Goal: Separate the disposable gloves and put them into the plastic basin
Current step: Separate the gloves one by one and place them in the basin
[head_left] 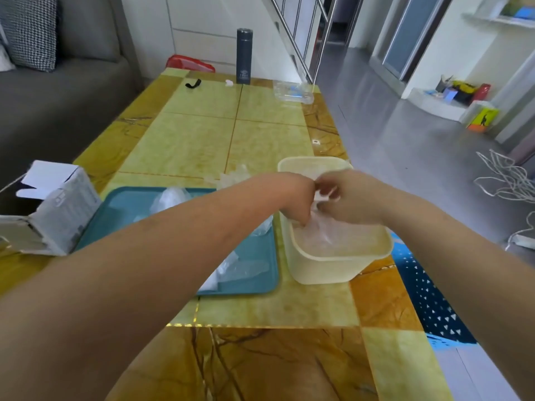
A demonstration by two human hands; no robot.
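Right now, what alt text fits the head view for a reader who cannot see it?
The left hand and right hand pinch a thin clear disposable glove over a pale yellow plastic basin; a teal tray beside it holds more clear gloves.

Basin (324,267) right of tray (260,285), touching.

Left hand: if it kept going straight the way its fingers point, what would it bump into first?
The left hand points down into the basin, so it would likely meet the clear gloves lying inside first, though depth is hard to judge.
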